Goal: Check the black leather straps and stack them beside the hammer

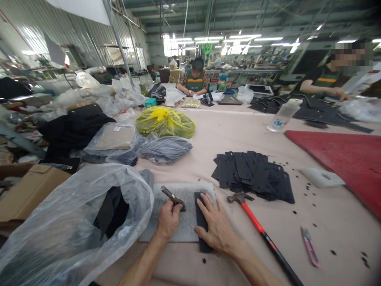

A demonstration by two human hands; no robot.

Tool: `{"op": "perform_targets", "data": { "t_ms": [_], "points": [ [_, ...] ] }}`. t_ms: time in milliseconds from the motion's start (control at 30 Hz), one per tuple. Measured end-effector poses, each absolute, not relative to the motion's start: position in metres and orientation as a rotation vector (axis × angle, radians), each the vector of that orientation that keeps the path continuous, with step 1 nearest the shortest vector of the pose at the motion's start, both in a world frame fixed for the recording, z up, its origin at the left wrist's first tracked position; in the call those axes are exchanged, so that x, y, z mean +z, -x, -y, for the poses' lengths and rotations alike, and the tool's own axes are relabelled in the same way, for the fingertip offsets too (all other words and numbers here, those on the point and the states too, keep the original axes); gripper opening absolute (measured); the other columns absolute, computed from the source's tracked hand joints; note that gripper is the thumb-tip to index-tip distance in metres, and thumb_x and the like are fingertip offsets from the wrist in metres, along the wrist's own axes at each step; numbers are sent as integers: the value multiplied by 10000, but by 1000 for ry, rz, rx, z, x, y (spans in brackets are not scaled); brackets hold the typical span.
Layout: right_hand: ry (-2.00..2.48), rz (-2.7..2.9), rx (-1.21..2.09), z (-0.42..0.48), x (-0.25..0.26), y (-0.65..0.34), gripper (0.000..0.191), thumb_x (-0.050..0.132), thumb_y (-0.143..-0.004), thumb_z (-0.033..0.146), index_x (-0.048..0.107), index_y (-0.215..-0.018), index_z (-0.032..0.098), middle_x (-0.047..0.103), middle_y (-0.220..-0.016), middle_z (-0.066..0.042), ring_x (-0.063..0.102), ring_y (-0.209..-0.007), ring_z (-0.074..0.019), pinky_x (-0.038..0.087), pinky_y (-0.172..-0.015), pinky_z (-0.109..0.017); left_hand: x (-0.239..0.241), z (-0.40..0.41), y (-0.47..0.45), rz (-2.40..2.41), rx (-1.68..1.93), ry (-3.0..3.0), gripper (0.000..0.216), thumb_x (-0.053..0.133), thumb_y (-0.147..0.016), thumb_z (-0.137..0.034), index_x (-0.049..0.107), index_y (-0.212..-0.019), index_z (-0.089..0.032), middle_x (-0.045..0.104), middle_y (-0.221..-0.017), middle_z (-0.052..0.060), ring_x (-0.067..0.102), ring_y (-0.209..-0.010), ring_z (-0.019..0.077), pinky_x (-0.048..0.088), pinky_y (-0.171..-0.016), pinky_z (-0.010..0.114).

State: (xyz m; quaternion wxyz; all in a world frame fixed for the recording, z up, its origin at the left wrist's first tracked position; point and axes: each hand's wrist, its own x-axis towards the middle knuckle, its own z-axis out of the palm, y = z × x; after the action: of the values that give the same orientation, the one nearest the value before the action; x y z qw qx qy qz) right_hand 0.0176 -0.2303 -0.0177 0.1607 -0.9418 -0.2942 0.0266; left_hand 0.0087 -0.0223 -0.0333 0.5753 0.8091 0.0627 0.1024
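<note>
My left hand (168, 219) is closed around a metal punch tool (172, 197) that lies slanted over a grey cutting pad (184, 220). My right hand (214, 227) lies flat with fingers spread, pressing a narrow black strip (200, 206) onto the pad's right side. A hammer (256, 222) with a red and black handle rests on the table just right of my right hand. Beyond it is a stack of black cut pieces (253, 174).
A clear plastic bag (71, 226) with dark material sits at my left, beside a cardboard box (28, 190). A pink utility knife (309, 246), a red board (345, 159), a white block (321, 177), a yellow bag (165, 121) and punched black dots lie around. Other people work across the table.
</note>
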Motion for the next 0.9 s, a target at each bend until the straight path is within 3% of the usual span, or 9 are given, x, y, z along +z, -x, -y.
{"op": "perform_targets", "data": {
  "t_ms": [300,533,900],
  "points": [
    [2752,658,-132,239,-36,17,650,491,-936,476,395,-1456,98,299,-1557,-149,224,-1437,-335,122,-1146,-592,-21,29,-12,-135,262,-1872,184,550,-837,-272,675,-903,-154,739,-863,68,691,-815,221,543,-772,318],
    [2781,627,-228,228,-37,25,680,528,-917,481,403,-1450,79,286,-1558,-154,233,-1414,-405,89,-1122,-640,-8,67,-40,34,195,-1859,201,549,-850,-237,712,-933,-156,740,-919,64,682,-879,208,527,-830,306],
    [2718,550,-206,231,-39,24,635,539,-907,415,411,-1452,114,312,-1557,-122,236,-1415,-384,203,-1096,-582,-23,82,-50,71,166,-1894,204,534,-853,-213,714,-937,-165,740,-964,65,674,-927,213,513,-872,319]
  ]
}}
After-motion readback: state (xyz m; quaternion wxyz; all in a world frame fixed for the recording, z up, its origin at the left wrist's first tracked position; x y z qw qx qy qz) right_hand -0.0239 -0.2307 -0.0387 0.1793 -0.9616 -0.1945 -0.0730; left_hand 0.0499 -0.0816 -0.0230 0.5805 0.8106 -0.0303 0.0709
